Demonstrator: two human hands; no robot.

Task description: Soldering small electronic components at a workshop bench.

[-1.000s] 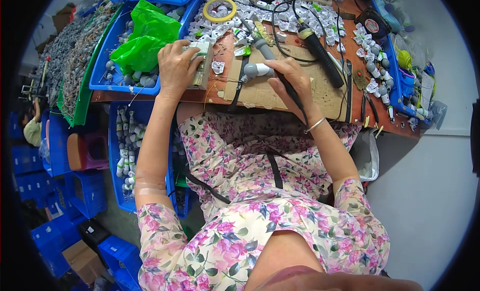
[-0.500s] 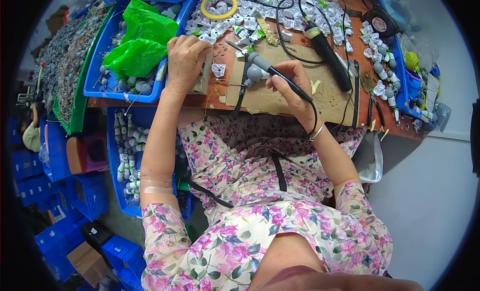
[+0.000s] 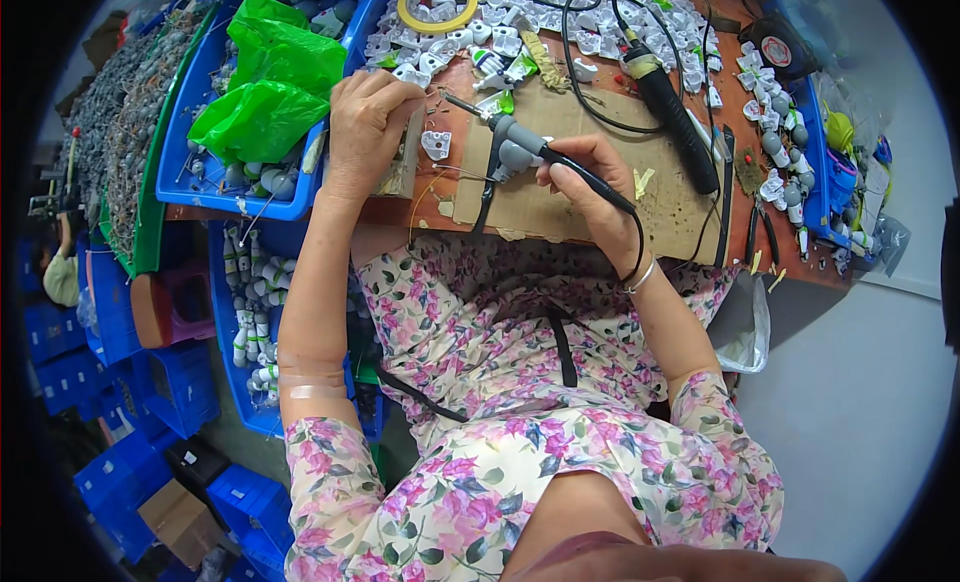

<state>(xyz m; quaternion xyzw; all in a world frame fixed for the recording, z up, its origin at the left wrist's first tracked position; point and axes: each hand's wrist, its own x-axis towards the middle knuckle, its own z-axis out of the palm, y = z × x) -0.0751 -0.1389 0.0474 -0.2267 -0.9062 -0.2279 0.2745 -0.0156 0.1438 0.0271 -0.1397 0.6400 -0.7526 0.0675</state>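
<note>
My right hand (image 3: 597, 187) grips a soldering iron (image 3: 590, 182) with a grey and black handle and a cable trailing past the wrist. Its metal tip points left, toward the fingers of my left hand (image 3: 370, 127). Those left fingers are pinched together at the edge of a small wooden block; what they hold is too small to make out. Just below the iron's tip lies a white plastic housing (image 3: 436, 145), with thin wires (image 3: 440, 172) close by. Under the iron's handle a grey rounded piece (image 3: 513, 157) rests on the cardboard sheet (image 3: 590, 217).
A blue bin (image 3: 235, 198) with a green plastic bag (image 3: 265, 122) stands at left. Many white parts (image 3: 640, 32) and a yellow tape roll (image 3: 437, 27) cover the back. A thick black tool (image 3: 675, 127), pliers (image 3: 760, 232) and another blue bin (image 3: 815, 172) are at right.
The iron's tip has come slightly down and left, nearer the white housing. My left hand keeps its pinch in nearly the same place. The whole view has shifted a little.
</note>
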